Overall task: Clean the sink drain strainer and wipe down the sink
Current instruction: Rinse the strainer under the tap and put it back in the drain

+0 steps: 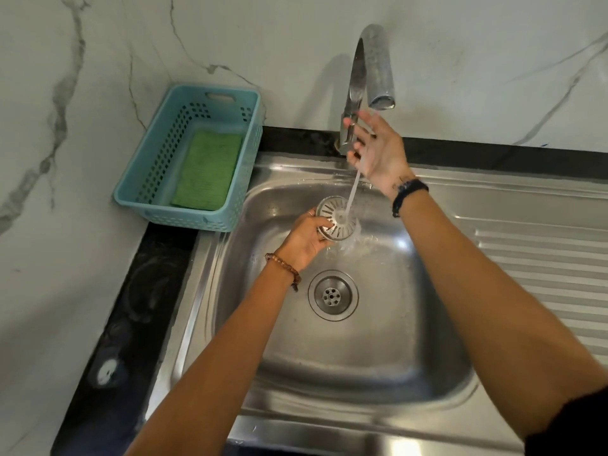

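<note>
My left hand (304, 240) grips the round metal drain strainer (339, 213) and holds it tilted above the steel sink basin (388, 324), under a thin stream of water from the tap (373, 65). My right hand (378, 149) is raised by the tap's base, fingers spread, touching or just beside the lever; which one is unclear. Its palm holds nothing. The open drain hole (333, 295) lies in the basin floor, below the strainer.
A light blue perforated basket (164, 153) with a green scrub pad (205, 169) stands on the black counter (131, 307) left of the sink. A ribbed steel draining board (539, 245) extends to the right. Marble wall behind.
</note>
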{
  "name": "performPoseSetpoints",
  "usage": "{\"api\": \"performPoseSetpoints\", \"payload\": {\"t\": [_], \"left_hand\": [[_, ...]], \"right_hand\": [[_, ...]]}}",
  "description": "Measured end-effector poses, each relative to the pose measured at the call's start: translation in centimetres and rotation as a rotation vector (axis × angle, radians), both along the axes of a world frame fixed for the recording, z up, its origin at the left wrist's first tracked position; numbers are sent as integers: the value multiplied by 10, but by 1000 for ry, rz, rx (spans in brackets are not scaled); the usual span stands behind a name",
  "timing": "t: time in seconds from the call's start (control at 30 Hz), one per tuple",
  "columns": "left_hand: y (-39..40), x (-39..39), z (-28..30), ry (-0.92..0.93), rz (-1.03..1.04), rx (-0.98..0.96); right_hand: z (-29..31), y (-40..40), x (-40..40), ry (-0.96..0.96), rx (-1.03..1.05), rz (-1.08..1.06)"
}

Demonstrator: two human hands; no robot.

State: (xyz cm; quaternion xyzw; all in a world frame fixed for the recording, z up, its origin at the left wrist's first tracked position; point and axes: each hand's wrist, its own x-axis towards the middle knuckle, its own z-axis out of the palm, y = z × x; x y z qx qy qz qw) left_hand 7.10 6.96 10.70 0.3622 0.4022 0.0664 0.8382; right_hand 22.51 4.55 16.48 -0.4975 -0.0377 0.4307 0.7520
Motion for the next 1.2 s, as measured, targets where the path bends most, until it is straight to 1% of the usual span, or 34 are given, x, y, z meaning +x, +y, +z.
{"api": "performPoseSetpoints", "payload": {"t": [0.03,0.07,0.1,0.13,0.17,0.2,0.23,0.27,0.3,0.33,0.37,0.43,0.5,0.53,0.57,0.6,0.63,0.7,0.73,0.77,0.83,0.87,0.97,1.03,1.1,1.2], "left_hand": [[0,-2,-1,4,1,2],[0,-3,-3,7,-3,10],[0,-5,-5,11,-17,33],[0,-7,-7,22,-48,82],[-1,-10,-9,40,-102,164],[-3,-13,-10,64,-181,274],[-7,-16,-11,84,-272,399],[-12,-21,-14,94,-356,514],[-17,-25,-17,97,-425,610],[-22,-29,-20,96,-472,684],[-26,-35,-23,92,-493,742],[-31,-45,-26,56,-468,783],[-32,-55,-25,14,-398,684],[-32,-59,-24,0,-359,630],[-33,-63,-25,0,-323,618],[-34,-66,-26,28,-297,675],[-36,-67,-30,95,-296,787],[-36,-71,-41,318,-382,1031],[-35,-73,-47,430,-454,1101],[-36,-75,-52,513,-530,1137],[-38,-78,-61,571,-653,1185],[-38,-78,-64,563,-692,1208],[-40,-75,-69,535,-734,1256],[-40,-72,-71,537,-768,1289],[-39,-69,-74,546,-785,1311],[-37,-63,-77,564,-793,1308]], "right_hand": [[-9,-9,-4,32,-4,-73],[-19,-19,-11,-25,-117,-109],[-30,-31,-18,-136,-309,-89],[-41,-43,-28,-248,-502,4],[-50,-56,-38,-298,-624,144],[-58,-68,-47,-281,-673,278],[-64,-78,-53,-203,-677,364],[-67,-86,-59,-98,-660,392],[-68,-93,-64,-22,-636,375],[-68,-97,-69,-7,-632,356],[-69,-100,-72,-58,-659,349],[-71,-104,-78,-280,-751,326],[-67,-108,-85,-528,-807,274],[-64,-111,-86,-605,-785,253],[-61,-115,-85,-658,-752,243],[-60,-119,-84,-665,-708,242],[-58,-123,-83,-611,-649,245],[-60,-127,-84,-351,-559,245],[-64,-127,-87,-322,-583,242],[-68,-126,-91,-425,-689,258],[-78,-124,-98,-811,-987,264],[-81,-123,-102,-921,-1025,222],[-78,-120,-105,-983,-987,177],[-77,-118,-105,-970,-990,144],[-76,-118,-108,-1029,-1031,166],[-80,-120,-109,-1034,-1032,163]]}}
